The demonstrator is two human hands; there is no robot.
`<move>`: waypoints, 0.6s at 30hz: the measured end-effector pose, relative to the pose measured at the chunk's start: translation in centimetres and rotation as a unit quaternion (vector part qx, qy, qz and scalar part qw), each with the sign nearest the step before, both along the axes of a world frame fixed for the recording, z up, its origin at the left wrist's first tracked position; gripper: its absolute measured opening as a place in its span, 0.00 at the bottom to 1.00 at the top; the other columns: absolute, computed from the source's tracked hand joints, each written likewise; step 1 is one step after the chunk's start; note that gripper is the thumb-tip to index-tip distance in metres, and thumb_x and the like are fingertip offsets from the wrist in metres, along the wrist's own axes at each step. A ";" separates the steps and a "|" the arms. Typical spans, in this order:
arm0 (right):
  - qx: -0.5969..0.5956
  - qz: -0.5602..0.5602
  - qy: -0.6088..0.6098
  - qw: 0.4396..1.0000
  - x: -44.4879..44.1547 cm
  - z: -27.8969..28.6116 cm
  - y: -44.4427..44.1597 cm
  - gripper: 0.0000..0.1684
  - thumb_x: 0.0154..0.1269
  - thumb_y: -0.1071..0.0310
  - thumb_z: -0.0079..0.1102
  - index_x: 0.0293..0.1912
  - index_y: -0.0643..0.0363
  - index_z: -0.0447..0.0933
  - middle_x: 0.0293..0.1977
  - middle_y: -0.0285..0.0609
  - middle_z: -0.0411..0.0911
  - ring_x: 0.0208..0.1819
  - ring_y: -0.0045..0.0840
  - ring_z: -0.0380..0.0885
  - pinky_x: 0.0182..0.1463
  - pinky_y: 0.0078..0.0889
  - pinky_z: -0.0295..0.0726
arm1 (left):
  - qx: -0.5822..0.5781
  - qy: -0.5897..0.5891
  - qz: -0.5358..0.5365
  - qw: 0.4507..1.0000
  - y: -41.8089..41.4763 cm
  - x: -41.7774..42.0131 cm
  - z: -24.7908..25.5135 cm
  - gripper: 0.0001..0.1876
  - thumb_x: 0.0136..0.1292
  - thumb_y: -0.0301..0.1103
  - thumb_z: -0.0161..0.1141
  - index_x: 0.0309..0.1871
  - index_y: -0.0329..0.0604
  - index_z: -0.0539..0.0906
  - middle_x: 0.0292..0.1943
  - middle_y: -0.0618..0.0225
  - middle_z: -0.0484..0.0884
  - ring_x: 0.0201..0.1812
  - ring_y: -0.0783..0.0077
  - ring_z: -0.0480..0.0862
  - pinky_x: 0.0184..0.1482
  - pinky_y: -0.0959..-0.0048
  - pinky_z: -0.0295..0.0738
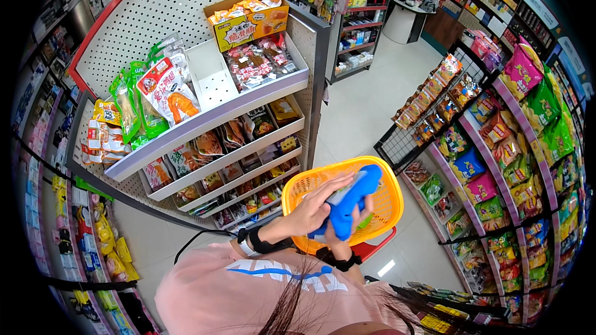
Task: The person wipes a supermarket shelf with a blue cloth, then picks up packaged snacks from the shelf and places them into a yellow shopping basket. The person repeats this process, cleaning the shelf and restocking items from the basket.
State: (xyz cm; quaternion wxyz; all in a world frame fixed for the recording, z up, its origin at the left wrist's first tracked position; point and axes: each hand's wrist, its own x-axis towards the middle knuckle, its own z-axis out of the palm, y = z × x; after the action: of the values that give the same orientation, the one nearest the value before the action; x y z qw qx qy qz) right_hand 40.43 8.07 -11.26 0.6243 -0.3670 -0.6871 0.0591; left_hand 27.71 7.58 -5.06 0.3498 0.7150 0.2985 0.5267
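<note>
A blue cloth (pixel 356 200) is bunched up over the yellow plastic shopping basket (pixel 391 195). My right hand (pixel 356 223) grips the cloth from below and the right side. Flat along the other side lies my left hand (pixel 312 202), fingers together, pressing a partly clear plastic packet (pixel 347 189) against the cloth. Most of that packet is hidden by the cloth and fingers, so its contents cannot be made out. Inside the basket a bit of something green (pixel 365 222) shows below my hands. The basket's red handle (pixel 379 246) hangs folded down on the near side.
Ahead to the left stands a pegboard display shelf (pixel 163 149) with bagged snacks, and a yellow snack box (pixel 249 23) on its top tier. Racks of bright snack bags (pixel 482 186) line the right. A wire rack (pixel 396 142) juts out near the basket. Tiled floor (pixel 349 121) runs between them.
</note>
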 end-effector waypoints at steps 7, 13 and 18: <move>-0.059 0.156 0.203 0.965 -1.4 -1.4 0.6 0.29 0.66 0.57 0.60 0.63 0.48 0.63 0.66 0.49 0.55 0.66 0.45 0.61 0.68 0.47 0.65 | -0.085 0.063 -0.038 0.994 -0.6 -1.6 0.8 0.43 0.70 0.66 0.33 0.73 0.35 0.58 0.71 0.49 0.60 0.73 0.50 0.59 0.73 0.61 0.50; 0.076 0.038 -0.053 0.995 -3.4 -3.6 1.1 0.35 0.66 0.59 0.60 0.67 0.48 0.54 0.67 0.48 0.51 0.67 0.44 0.60 0.68 0.46 0.66 | -0.118 0.082 -0.033 0.989 -2.2 -5.7 2.4 0.49 0.62 0.72 0.41 0.74 0.38 0.54 0.70 0.47 0.61 0.71 0.55 0.63 0.71 0.63 0.56; -0.007 0.119 0.025 0.993 -5.0 1.3 -0.4 0.42 0.51 0.66 0.74 0.63 0.45 0.62 0.62 0.58 0.56 0.62 0.54 0.64 0.60 0.54 0.68 | -0.103 0.238 -0.058 0.964 -3.0 -9.6 1.7 0.49 0.65 0.60 0.53 0.77 0.43 0.41 0.77 0.49 0.37 0.77 0.47 0.40 0.73 0.50 0.43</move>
State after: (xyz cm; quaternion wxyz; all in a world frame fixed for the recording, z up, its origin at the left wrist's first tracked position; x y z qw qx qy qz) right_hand 35.45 7.68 -9.98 0.6271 -0.2854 -0.7098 0.1467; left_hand 18.15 4.54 -3.38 0.3700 0.7959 0.3838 0.2870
